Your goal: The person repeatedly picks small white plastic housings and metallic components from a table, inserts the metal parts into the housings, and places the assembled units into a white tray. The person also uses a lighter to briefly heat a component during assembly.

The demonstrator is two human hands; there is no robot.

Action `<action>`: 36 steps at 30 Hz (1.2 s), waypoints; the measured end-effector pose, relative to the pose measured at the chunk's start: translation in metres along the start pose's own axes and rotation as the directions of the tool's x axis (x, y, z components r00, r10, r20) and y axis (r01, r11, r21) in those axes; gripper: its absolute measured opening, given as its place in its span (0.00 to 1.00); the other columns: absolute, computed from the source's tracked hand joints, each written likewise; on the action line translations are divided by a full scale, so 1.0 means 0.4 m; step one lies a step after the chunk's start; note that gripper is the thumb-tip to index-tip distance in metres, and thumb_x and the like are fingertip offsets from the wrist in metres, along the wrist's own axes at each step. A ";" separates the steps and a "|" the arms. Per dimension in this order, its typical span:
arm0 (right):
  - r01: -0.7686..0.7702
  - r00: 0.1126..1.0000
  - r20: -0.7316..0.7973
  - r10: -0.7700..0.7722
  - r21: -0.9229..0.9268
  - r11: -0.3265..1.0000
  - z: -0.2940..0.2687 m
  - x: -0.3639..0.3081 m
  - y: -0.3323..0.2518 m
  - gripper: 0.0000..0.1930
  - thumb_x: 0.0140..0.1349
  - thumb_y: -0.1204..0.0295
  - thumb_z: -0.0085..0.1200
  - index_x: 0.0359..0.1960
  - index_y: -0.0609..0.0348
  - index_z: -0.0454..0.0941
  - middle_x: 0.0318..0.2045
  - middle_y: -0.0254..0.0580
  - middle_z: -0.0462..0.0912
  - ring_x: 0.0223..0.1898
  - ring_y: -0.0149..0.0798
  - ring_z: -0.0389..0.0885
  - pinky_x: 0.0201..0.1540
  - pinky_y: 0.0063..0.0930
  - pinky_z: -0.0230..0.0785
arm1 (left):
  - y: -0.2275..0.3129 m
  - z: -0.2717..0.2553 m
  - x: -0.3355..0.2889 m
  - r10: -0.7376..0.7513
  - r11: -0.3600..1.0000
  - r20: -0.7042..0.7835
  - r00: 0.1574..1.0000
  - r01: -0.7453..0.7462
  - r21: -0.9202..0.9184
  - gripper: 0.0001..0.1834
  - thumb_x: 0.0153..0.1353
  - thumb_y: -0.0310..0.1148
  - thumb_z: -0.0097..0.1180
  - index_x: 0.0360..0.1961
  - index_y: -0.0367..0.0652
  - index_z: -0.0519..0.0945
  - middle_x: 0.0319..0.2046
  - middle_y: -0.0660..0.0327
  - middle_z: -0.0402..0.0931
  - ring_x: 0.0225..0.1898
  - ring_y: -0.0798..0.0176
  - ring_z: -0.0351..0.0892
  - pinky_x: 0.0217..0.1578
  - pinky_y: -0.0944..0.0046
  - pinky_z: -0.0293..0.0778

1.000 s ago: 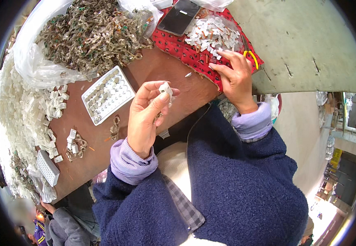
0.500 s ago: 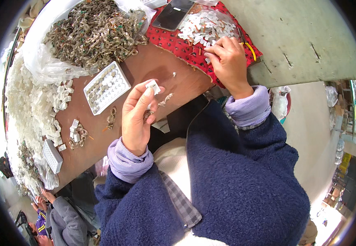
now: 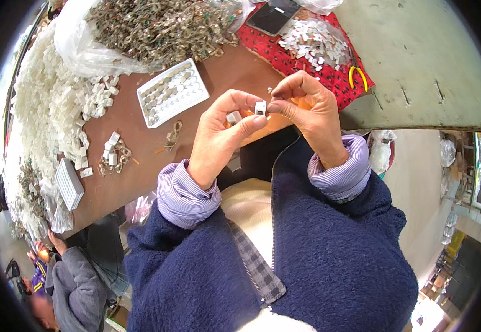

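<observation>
While the left hand (image 3: 218, 133) pinches a white cube (image 3: 260, 108) over the near edge of the table (image 3: 135, 182), the right hand (image 3: 315, 119) closed narrowly, contents unclear, this seems unfinished, and heaped cubes (image 3: 52, 110) remain leftward.

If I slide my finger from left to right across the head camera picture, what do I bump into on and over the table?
Heap of white plastic cubes → white tray with round discs → left hand → small white cube at its fingertips → right hand → yellow-handled hand tool.
</observation>
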State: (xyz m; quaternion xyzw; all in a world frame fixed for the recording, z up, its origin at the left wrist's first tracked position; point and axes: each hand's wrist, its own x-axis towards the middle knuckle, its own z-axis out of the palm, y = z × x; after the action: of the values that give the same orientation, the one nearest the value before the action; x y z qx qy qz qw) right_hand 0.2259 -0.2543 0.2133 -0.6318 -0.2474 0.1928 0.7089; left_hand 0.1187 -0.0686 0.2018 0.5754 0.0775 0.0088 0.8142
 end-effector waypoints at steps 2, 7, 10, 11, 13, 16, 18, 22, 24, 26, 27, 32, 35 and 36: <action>0.078 0.997 -0.001 -0.078 0.024 0.997 0.034 -0.004 0.019 0.05 0.68 0.82 0.68 0.42 0.63 0.86 0.41 0.37 0.89 0.45 0.28 0.87 0.51 0.24 0.78 | -0.008 -0.013 -0.017 0.010 0.997 -0.028 1.000 -0.012 -0.079 0.14 0.74 0.32 0.70 0.55 0.41 0.83 0.39 0.73 0.83 0.31 0.85 0.71 0.29 0.80 0.64; 0.231 0.973 0.027 -0.230 -0.113 0.966 0.070 -0.024 0.049 0.04 0.67 0.82 0.67 0.40 0.63 0.83 0.40 0.41 0.86 0.44 0.33 0.85 0.50 0.30 0.77 | -0.026 -0.018 -0.052 0.050 0.991 -0.058 0.997 -0.057 -0.123 0.14 0.79 0.35 0.63 0.60 0.41 0.83 0.39 0.71 0.85 0.27 0.84 0.66 0.22 0.78 0.57; 0.418 0.904 0.072 -0.421 -0.356 0.836 0.075 -0.026 0.039 0.06 0.63 0.83 0.67 0.38 0.61 0.82 0.40 0.44 0.86 0.44 0.45 0.85 0.52 0.38 0.77 | -0.026 -0.024 -0.074 0.060 0.982 -0.123 0.991 -0.081 -0.169 0.20 0.85 0.39 0.53 0.66 0.39 0.82 0.40 0.69 0.87 0.27 0.84 0.68 0.22 0.79 0.58; 0.466 0.876 0.091 -0.474 -0.415 0.781 0.077 -0.022 0.034 0.07 0.62 0.82 0.67 0.37 0.60 0.82 0.41 0.43 0.87 0.44 0.47 0.85 0.53 0.40 0.76 | -0.025 -0.027 -0.081 0.058 0.984 -0.127 0.990 -0.078 -0.160 0.19 0.84 0.39 0.54 0.65 0.38 0.83 0.41 0.69 0.87 0.27 0.84 0.68 0.22 0.79 0.58; 0.563 0.816 0.181 -0.549 -0.463 0.684 0.088 -0.014 0.026 0.07 0.60 0.82 0.67 0.37 0.60 0.82 0.41 0.43 0.87 0.45 0.49 0.84 0.54 0.43 0.75 | -0.023 -0.033 -0.096 0.052 0.989 -0.149 0.988 -0.072 -0.132 0.18 0.83 0.38 0.55 0.63 0.38 0.84 0.41 0.69 0.87 0.27 0.84 0.68 0.23 0.79 0.59; 0.635 0.762 0.285 -0.581 -0.504 0.586 0.104 -0.011 0.016 0.08 0.59 0.81 0.68 0.36 0.59 0.81 0.40 0.42 0.87 0.45 0.51 0.84 0.53 0.45 0.73 | -0.016 -0.044 -0.121 0.043 0.998 -0.191 0.981 -0.052 -0.044 0.14 0.79 0.34 0.62 0.59 0.39 0.87 0.41 0.70 0.86 0.31 0.83 0.72 0.28 0.79 0.65; 0.625 0.777 0.343 -0.528 -0.521 0.581 0.112 -0.022 0.012 0.09 0.58 0.85 0.67 0.37 0.60 0.82 0.42 0.44 0.88 0.47 0.50 0.86 0.65 0.54 0.76 | -0.017 -0.049 -0.135 0.108 0.994 -0.228 0.968 -0.101 0.045 0.11 0.75 0.30 0.68 0.54 0.38 0.88 0.40 0.70 0.86 0.37 0.80 0.78 0.38 0.77 0.74; 0.615 0.788 0.410 -0.459 -0.512 0.600 0.156 -0.042 0.024 0.09 0.56 0.83 0.70 0.35 0.60 0.82 0.40 0.41 0.87 0.45 0.50 0.85 0.64 0.53 0.76 | -0.039 -0.068 -0.193 0.074 0.997 -0.228 0.971 -0.067 0.040 0.11 0.71 0.26 0.72 0.51 0.37 0.88 0.40 0.69 0.86 0.39 0.80 0.79 0.41 0.75 0.76; 0.628 0.772 0.458 -0.440 -0.449 0.636 0.194 -0.050 0.037 0.10 0.56 0.81 0.72 0.36 0.59 0.83 0.39 0.40 0.86 0.45 0.49 0.85 0.64 0.51 0.76 | -0.049 -0.095 -0.242 0.014 1.000 -0.282 0.959 -0.006 0.029 0.09 0.71 0.27 0.71 0.49 0.38 0.87 0.40 0.69 0.86 0.37 0.79 0.78 0.39 0.76 0.74; 0.650 0.747 0.489 -0.451 -0.395 0.649 0.238 -0.042 0.056 0.11 0.55 0.78 0.74 0.39 0.58 0.86 0.38 0.37 0.85 0.43 0.47 0.83 0.58 0.44 0.75 | -0.048 -0.139 -0.297 0.022 0.999 -0.332 0.943 -0.037 -0.040 0.07 0.76 0.31 0.65 0.49 0.40 0.85 0.40 0.66 0.84 0.36 0.77 0.77 0.33 0.76 0.71; 0.634 0.764 0.487 -0.422 -0.446 0.632 0.262 -0.033 0.068 0.12 0.56 0.78 0.74 0.41 0.58 0.86 0.38 0.37 0.85 0.42 0.48 0.83 0.56 0.43 0.74 | -0.045 -0.163 -0.320 0.066 0.994 -0.352 0.934 -0.094 -0.063 0.09 0.79 0.35 0.60 0.50 0.41 0.83 0.41 0.64 0.82 0.36 0.76 0.77 0.28 0.76 0.68; 0.671 0.741 0.556 -0.376 -0.611 0.419 0.383 0.038 0.136 0.12 0.57 0.75 0.71 0.44 0.58 0.88 0.43 0.39 0.82 0.49 0.47 0.79 0.52 0.41 0.68 | -0.011 -0.247 -0.383 -0.049 0.784 -0.646 0.762 -0.371 -0.497 0.18 0.83 0.48 0.48 0.53 0.45 0.80 0.51 0.54 0.83 0.44 0.67 0.81 0.37 0.65 0.78; 0.679 0.734 0.568 -0.371 -0.613 0.404 0.394 0.051 0.141 0.09 0.58 0.75 0.68 0.41 0.58 0.89 0.47 0.42 0.82 0.55 0.48 0.77 0.55 0.41 0.67 | 0.007 -0.268 -0.386 -0.072 0.799 -0.564 0.823 -0.291 -0.527 0.17 0.82 0.46 0.50 0.49 0.43 0.81 0.49 0.55 0.83 0.42 0.67 0.80 0.37 0.66 0.79; 0.683 0.730 0.546 -0.410 -0.589 0.432 0.385 0.049 0.135 0.09 0.58 0.75 0.68 0.41 0.58 0.89 0.47 0.42 0.82 0.54 0.48 0.77 0.56 0.41 0.67 | 0.011 -0.278 -0.375 -0.014 0.831 -0.499 0.867 -0.267 -0.488 0.16 0.81 0.44 0.51 0.47 0.42 0.82 0.49 0.56 0.83 0.41 0.67 0.80 0.37 0.66 0.79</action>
State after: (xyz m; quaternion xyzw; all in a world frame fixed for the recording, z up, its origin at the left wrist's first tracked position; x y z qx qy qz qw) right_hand 0.1522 -0.1129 0.1743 -0.7088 -0.6097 -0.0741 0.3470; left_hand -0.0443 0.0214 0.1872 0.3047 0.2324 0.2290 0.8948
